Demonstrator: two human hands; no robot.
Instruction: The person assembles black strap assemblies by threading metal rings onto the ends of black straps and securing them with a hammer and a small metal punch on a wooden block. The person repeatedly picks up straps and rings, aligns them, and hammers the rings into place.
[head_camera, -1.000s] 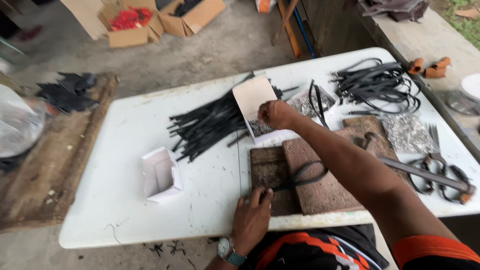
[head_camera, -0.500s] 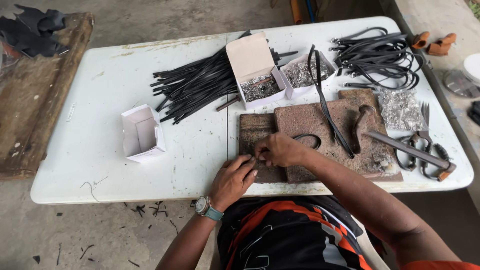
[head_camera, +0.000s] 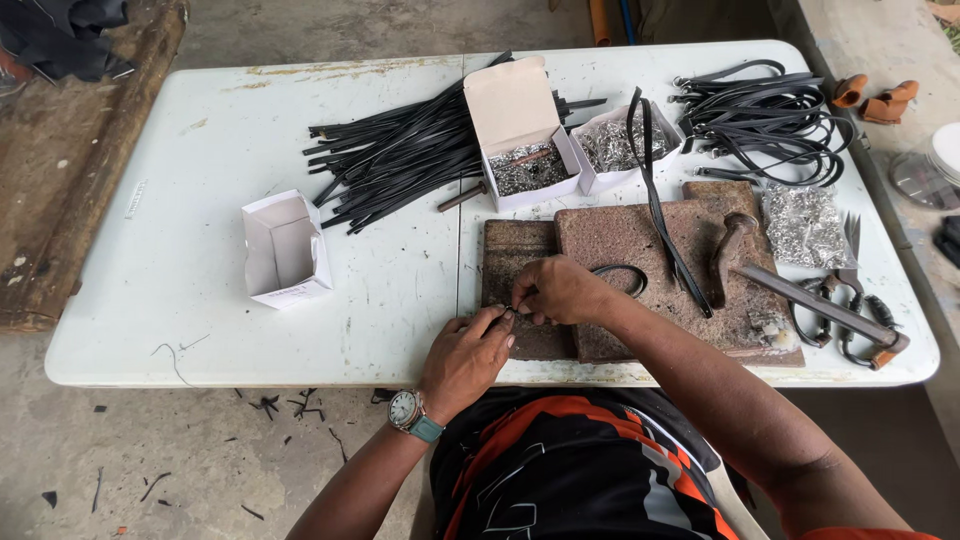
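A scuffed white plastic tabletop (head_camera: 200, 150) carries a pile of black straps (head_camera: 390, 155), an empty white cardboard box (head_camera: 285, 250), two open boxes of small metal fittings (head_camera: 530, 170), rusty brown slabs (head_camera: 620, 240) and black-handled scissors (head_camera: 850, 300).

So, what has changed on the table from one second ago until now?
The right hand came back from the open box of small metal pieces to meet the left hand over the rusty plates; both now pinch something small. The strips, boxes and tools stayed put.
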